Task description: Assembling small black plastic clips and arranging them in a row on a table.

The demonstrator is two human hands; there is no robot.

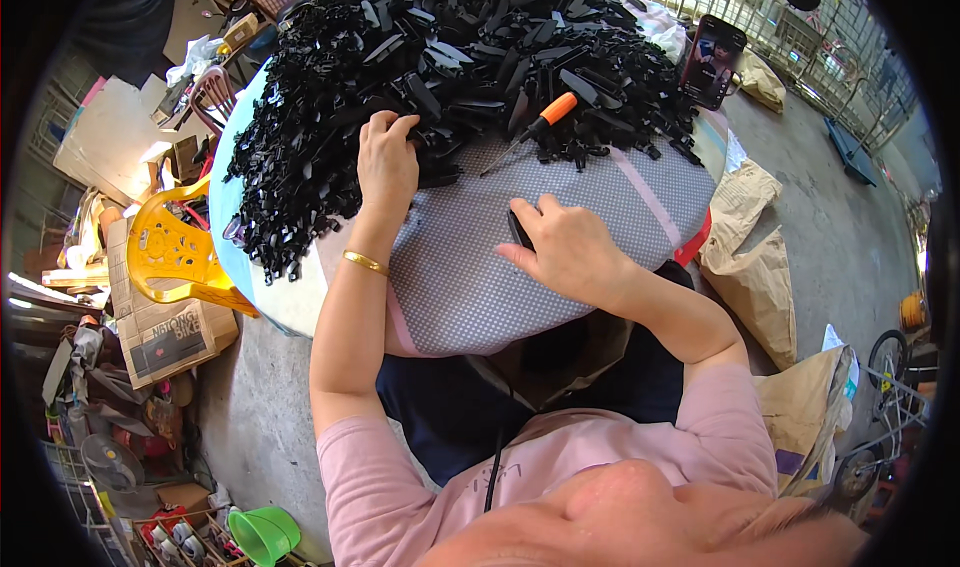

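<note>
A large heap of black plastic pieces (470,62), some long and blade-like and many small, covers the far part of a round table. My left hand (388,167), with a gold bangle at the wrist, is at the heap's near edge. Its fingers are bent among the pieces, and what they pinch, if anything, is hidden. Over the grey patterned cloth (470,267), my right hand (572,249) grips a dark, rounded plastic piece (519,230) between thumb and fingers. An orange-handled screwdriver (556,111) lies on the heap, its shaft slanting toward the cloth.
A phone (713,62) stands upright at the table's right edge. Left of the table are a yellow plastic chair (180,252) and a cardboard box (170,342). Brown paper sacks (750,267) stand on the right; a green bucket (264,533) sits at lower left.
</note>
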